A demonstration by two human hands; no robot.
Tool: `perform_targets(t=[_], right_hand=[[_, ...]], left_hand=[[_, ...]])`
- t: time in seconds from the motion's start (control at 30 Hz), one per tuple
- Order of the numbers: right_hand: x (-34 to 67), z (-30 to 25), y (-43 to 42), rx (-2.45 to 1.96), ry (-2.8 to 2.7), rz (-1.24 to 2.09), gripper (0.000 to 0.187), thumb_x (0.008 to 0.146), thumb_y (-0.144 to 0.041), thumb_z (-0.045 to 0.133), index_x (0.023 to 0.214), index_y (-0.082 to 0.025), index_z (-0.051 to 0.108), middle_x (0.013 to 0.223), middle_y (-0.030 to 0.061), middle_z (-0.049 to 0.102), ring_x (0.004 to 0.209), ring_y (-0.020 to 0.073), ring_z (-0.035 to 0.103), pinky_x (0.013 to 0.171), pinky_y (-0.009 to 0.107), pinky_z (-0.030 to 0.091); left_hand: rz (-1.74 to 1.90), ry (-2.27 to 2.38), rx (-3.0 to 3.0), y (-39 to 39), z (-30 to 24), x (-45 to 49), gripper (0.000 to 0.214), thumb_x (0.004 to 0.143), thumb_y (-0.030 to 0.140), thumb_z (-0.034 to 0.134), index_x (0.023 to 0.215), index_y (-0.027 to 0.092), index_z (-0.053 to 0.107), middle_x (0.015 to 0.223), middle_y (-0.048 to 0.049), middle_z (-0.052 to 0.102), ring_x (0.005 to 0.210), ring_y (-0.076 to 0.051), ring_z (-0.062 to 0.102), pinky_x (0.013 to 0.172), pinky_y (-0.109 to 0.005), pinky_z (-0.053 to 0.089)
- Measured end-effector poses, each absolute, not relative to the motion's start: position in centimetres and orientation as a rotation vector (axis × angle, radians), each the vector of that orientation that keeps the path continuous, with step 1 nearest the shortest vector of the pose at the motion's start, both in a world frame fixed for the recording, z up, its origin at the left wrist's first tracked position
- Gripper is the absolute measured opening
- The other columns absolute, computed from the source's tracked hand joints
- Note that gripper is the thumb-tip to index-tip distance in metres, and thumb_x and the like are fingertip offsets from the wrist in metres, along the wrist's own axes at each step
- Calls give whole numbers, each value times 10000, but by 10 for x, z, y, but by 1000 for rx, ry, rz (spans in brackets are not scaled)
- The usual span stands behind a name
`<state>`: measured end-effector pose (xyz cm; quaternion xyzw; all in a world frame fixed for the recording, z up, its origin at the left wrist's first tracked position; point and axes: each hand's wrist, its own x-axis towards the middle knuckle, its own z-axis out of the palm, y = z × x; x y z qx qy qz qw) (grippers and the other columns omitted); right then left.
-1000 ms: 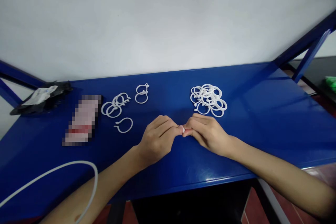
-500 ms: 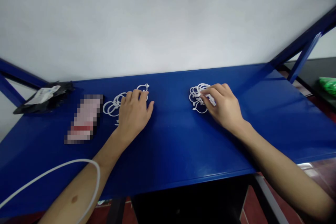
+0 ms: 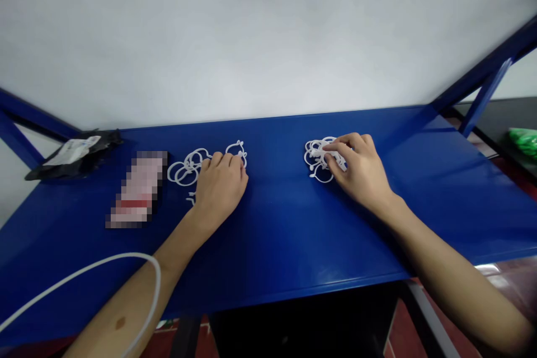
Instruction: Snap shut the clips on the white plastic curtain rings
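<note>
My left hand (image 3: 220,182) is closed, its fingers curled down at a white plastic ring (image 3: 235,148) with small knobs at its ends; the fingertips are partly hidden. Beside that hand lies a loose group of similar white rings (image 3: 184,170), and another ring (image 3: 192,197) shows partly from under its wrist side. On the right, a pile of white plastic rings (image 3: 321,162) lies on the blue table (image 3: 277,224). My right hand (image 3: 356,165) rests over this pile, thumb and index finger slightly apart at the top rings.
A pixelated pinkish flat item (image 3: 140,187) lies left of the rings. Behind it sits a black plastic packet (image 3: 78,154) with a white label. A white cable (image 3: 100,260) loops over my left forearm. Blue frame bars flank the table, and a white wall stands behind.
My left hand's fingers have curled in and its thumb has tucked against them at the ring. My right thumb and index finger have parted slightly over the pile.
</note>
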<state>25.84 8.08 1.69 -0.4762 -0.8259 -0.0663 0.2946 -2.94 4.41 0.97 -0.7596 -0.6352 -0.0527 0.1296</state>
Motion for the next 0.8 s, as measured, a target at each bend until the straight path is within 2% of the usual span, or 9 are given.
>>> perform_targets(t=[0.2, 0.43, 0.53, 0.6, 0.7, 0.8], right_hand=[[243, 19, 63, -1052, -2275, -67, 157, 935, -222, 578, 1054, -185, 674, 1029, 95, 647, 914, 235, 537, 814, 414, 506], [225, 14, 42, -884, -2315, 493, 306, 969, -304, 555, 1248, -179, 561, 1157, 117, 636, 1039, 227, 607, 874, 415, 541], [222, 14, 39, -854, -2281, 743, 250, 977, -326, 545, 1182, -188, 580, 1080, 89, 651, 909, 175, 638, 778, 343, 556], [221, 14, 39, -840, -2250, 843, 187, 974, -320, 553, 1095, -186, 599, 1005, 63, 646, 806, 142, 626, 723, 306, 541], [221, 13, 40, -832, -2218, 915, 130, 972, -292, 557, 1015, -179, 607, 953, 42, 630, 732, 111, 596, 684, 274, 512], [221, 12, 40, -853, -2209, 942, 131, 974, -278, 553, 1017, -171, 617, 940, 41, 643, 739, 109, 602, 696, 272, 502]], left_hand=[[-507, -1829, -2284, 29, 16, -11, 91, 885, 177, 476, 824, 185, 544, 739, -42, 608, 794, -226, 577, 759, -377, 449], [-1173, -1673, -2884, 16, 21, 4, 57, 906, 204, 490, 862, 194, 524, 752, 29, 577, 621, -94, 522, 578, -230, 425], [-1286, -1746, -2969, 13, 22, 6, 120, 934, 260, 496, 840, 191, 525, 708, 47, 547, 541, -68, 449, 480, -203, 351], [-1325, -1785, -2991, 14, 22, 6, 155, 941, 291, 511, 825, 188, 523, 708, 47, 542, 540, -63, 433, 471, -196, 336], [-1320, -1801, -3035, 15, 21, 5, 182, 959, 303, 502, 824, 185, 535, 726, 40, 567, 559, -65, 447, 514, -204, 366], [-1272, -1776, -3084, 17, 19, 5, 185, 973, 300, 490, 842, 186, 555, 739, 35, 599, 594, -74, 495, 585, -217, 416]])
